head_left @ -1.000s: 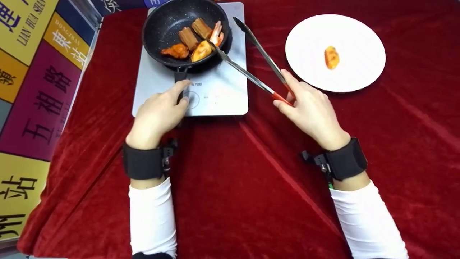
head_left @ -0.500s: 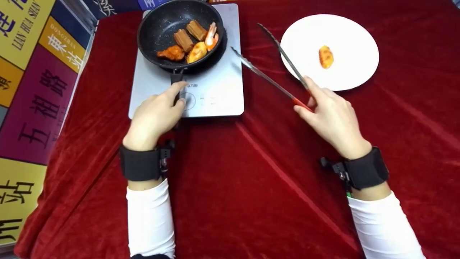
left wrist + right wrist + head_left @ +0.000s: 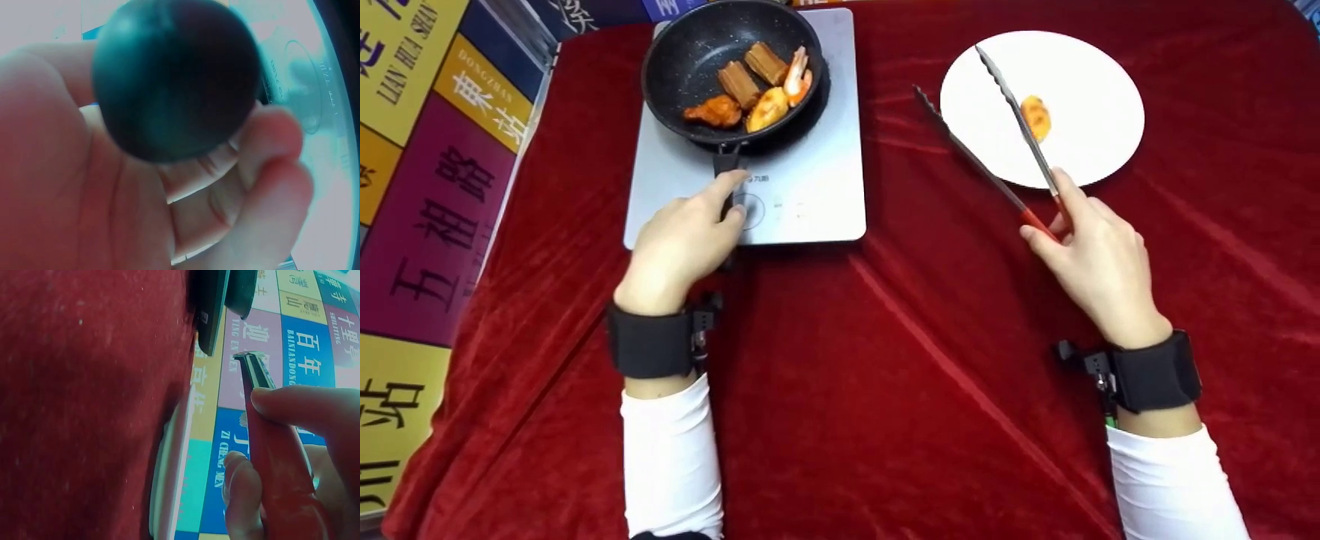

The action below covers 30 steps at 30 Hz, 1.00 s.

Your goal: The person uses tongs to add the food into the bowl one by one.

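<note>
My left hand [image 3: 682, 240] grips the black handle [image 3: 174, 84] of a frying pan [image 3: 690, 56]; in the left wrist view the fingers curl round its rounded end. In the pan lie two brown ridged pieces [image 3: 739, 84], a shrimp [image 3: 796, 75], a yellow browned piece [image 3: 768, 109] and an orange-brown piece of meat [image 3: 715, 112]. My right hand [image 3: 1106, 266] holds metal tongs [image 3: 1026, 127] by their red grips [image 3: 281, 467]. The tongs' arms stand spread, one over the white plate [image 3: 1091, 67], the other at its left edge. A browned yellow piece [image 3: 1036, 118] lies on the plate.
The pan stands on a silver induction cooker [image 3: 817, 202]. Dark red cloth [image 3: 900, 420] covers the table. Coloured panels with printed characters [image 3: 442, 202] border the left side.
My right hand has carried the spread tongs rightward from the pan to the plate, with nothing between the tips. The left hand stays on the pan handle.
</note>
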### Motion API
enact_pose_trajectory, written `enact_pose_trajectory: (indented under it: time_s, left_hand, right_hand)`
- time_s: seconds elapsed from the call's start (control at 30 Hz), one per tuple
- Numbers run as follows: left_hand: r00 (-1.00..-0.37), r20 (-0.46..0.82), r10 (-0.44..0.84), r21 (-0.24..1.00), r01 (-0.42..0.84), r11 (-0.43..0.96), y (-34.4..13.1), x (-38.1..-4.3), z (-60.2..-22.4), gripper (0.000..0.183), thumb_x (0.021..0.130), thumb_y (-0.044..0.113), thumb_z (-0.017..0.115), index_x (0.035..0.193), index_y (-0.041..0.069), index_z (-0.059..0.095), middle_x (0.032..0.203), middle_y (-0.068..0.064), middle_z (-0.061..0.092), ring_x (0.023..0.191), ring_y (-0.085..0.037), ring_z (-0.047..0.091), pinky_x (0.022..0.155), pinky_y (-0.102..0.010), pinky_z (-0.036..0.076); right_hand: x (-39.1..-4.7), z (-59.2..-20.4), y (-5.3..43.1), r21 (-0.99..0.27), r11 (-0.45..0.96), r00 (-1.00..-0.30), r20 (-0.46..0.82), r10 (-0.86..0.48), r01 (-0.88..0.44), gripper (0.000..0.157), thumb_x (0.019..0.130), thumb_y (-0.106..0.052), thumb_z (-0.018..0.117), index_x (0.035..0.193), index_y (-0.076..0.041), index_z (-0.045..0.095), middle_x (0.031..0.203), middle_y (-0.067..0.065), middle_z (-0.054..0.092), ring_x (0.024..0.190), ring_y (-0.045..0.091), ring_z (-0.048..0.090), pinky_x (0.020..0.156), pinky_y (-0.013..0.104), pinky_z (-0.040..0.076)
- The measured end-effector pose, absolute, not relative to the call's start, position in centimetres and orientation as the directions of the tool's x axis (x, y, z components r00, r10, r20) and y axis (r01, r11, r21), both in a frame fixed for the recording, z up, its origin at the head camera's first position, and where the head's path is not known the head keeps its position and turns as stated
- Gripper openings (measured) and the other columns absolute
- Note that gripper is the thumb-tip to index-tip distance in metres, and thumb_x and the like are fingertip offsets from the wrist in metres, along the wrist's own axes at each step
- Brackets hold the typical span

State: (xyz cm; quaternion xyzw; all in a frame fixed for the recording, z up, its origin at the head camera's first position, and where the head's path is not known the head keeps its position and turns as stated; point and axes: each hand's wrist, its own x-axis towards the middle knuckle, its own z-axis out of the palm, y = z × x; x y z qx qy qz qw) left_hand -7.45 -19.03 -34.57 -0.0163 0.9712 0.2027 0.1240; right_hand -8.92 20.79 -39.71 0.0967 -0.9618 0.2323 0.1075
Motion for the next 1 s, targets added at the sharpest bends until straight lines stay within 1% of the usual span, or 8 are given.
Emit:
enact_pose_trajectory:
  time_s: [0.17, 0.37, 0.47, 0.7, 1.0]
  left_hand:
    - [-0.966, -0.256, 0.018, 0.396, -0.088, 0.914, -19.1, -7.4, -34.6, 0.045, 0.093, 0.036, 0.036, 0.137, 0.035, 0.033, 0.125, -0.016, 0.050, 0.105, -0.036, 0.051, 0.081, -0.053, 0.037]
    - [-0.967, -0.253, 0.015, 0.390, -0.088, 0.917, -19.0, -7.5, -34.6, 0.044, 0.092, 0.035, 0.036, 0.137, 0.035, 0.033, 0.126, -0.014, 0.049, 0.108, -0.036, 0.049, 0.082, -0.054, 0.036]
    - [-0.968, -0.250, 0.016, 0.389, -0.085, 0.917, -19.0, -7.5, -34.6, 0.044, 0.093, 0.034, 0.036, 0.136, 0.035, 0.034, 0.126, -0.014, 0.049, 0.107, -0.036, 0.050, 0.081, -0.054, 0.036]
    - [-0.963, -0.267, 0.014, 0.392, -0.095, 0.915, -19.2, -7.4, -34.5, 0.044, 0.093, 0.035, 0.035, 0.137, 0.037, 0.032, 0.126, -0.014, 0.049, 0.104, -0.035, 0.051, 0.080, -0.053, 0.037]
    - [-0.960, -0.280, 0.019, 0.397, -0.098, 0.913, -19.2, -7.6, -34.4, 0.045, 0.093, 0.036, 0.035, 0.138, 0.036, 0.031, 0.128, -0.013, 0.048, 0.105, -0.034, 0.050, 0.081, -0.052, 0.037]
  right_hand:
    - [-8.7, -39.8, 21.7, -0.416, 0.886, -0.959, 0.265, -0.098, -0.205, 0.062, 0.080, -0.032, 0.064, 0.136, -0.027, 0.038, 0.077, 0.004, 0.055, 0.066, 0.022, 0.050, 0.060, 0.047, 0.035]
    - [-8.7, -40.1, 22.9, -0.410, 0.894, -0.955, 0.289, -0.058, -0.179, 0.060, 0.079, -0.029, 0.066, 0.134, -0.025, 0.042, 0.077, 0.007, 0.057, 0.068, 0.031, 0.052, 0.060, 0.053, 0.034]
    - [-8.6, -40.3, 23.3, -0.404, 0.898, -0.953, 0.297, -0.051, -0.174, 0.059, 0.079, -0.027, 0.066, 0.134, -0.025, 0.043, 0.076, 0.006, 0.057, 0.067, 0.032, 0.052, 0.059, 0.053, 0.034]
    - [-8.6, -40.3, 23.7, -0.369, 0.920, -0.961, 0.275, -0.024, -0.129, 0.057, 0.080, -0.021, 0.063, 0.133, -0.028, 0.044, 0.075, 0.007, 0.057, 0.065, 0.033, 0.051, 0.057, 0.054, 0.034]
    - [-9.0, -40.5, 24.2, -0.329, 0.940, -0.973, 0.230, -0.013, -0.090, 0.056, 0.080, -0.020, 0.061, 0.133, -0.030, 0.043, 0.073, 0.006, 0.055, 0.063, 0.034, 0.049, 0.050, 0.051, 0.033]
